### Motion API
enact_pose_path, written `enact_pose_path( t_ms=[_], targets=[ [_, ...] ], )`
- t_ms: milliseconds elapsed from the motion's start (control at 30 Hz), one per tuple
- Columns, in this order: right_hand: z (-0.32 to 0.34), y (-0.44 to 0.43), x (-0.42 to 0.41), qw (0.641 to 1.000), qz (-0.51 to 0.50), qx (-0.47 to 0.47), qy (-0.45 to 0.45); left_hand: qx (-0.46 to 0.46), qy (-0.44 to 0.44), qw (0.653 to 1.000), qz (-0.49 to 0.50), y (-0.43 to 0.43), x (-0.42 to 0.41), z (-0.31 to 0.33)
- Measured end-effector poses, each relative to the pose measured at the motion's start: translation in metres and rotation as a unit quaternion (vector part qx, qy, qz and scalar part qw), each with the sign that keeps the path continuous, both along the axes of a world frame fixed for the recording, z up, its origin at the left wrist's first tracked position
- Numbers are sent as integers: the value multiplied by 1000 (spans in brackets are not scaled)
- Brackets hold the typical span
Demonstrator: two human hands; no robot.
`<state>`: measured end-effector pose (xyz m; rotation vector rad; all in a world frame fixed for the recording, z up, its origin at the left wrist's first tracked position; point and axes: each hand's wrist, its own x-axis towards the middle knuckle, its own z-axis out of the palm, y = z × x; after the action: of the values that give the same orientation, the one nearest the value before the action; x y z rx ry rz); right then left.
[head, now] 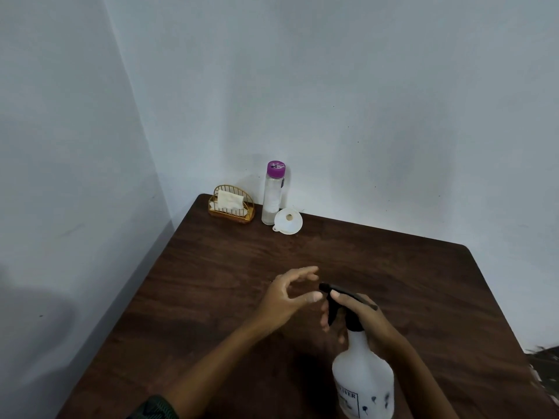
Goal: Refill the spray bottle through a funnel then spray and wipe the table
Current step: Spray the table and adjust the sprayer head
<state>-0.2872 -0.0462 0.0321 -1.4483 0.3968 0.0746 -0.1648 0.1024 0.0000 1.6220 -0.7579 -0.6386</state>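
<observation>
A white spray bottle [363, 379] with a black trigger head stands at the near right of the dark wooden table [211, 297]. My right hand [360, 316] grips its black head and neck. My left hand [287, 294] hovers just left of the nozzle, fingers apart and curled, holding nothing. At the far corner stands a clear water bottle [272, 195] with a purple cap, and a white funnel [288, 221] lies on its side beside it. A gold wire holder [231, 208] with white tissues sits left of the bottle.
Pale walls meet in a corner right behind the far items. The table's right edge runs down past my right arm, with a dark blurred object [544, 370] beyond it. A green sleeve [154, 408] shows at the bottom.
</observation>
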Motion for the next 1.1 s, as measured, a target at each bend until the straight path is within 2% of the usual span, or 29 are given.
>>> enact_pose_path(
  t_ms=[67, 167, 233, 300, 467, 667, 867, 967, 1100],
  targets=[
    [-2, -3, -1, 997, -36, -50, 38, 101, -54, 992, 45, 9, 13, -15],
    [-13, -4, -1, 983, -116, -108, 89, 313, -156, 933, 82, 28, 35, -42],
    [-21, -6, 0, 969, -182, -129, 108, 406, -166, 897, 58, 39, 44, -56],
    [-24, -7, -1, 962, -207, -135, 118, 453, -148, 879, 37, 47, 49, -66],
    [-15, -11, -7, 975, -181, -71, 109, 519, -119, 846, -36, 59, 52, -76],
    [-23, -14, -5, 957, -231, -125, 126, 552, -143, 819, -71, 63, 49, -79],
    [-15, -27, -10, 973, -181, -74, 121, 557, -149, 812, -88, 67, 51, -79],
    [-14, -27, -12, 967, -217, -92, 96, 557, -151, 812, -90, 67, 51, -81],
    [-20, -27, -13, 948, -279, -110, 106, 556, -149, 813, -91, 68, 52, -82]
  ],
)
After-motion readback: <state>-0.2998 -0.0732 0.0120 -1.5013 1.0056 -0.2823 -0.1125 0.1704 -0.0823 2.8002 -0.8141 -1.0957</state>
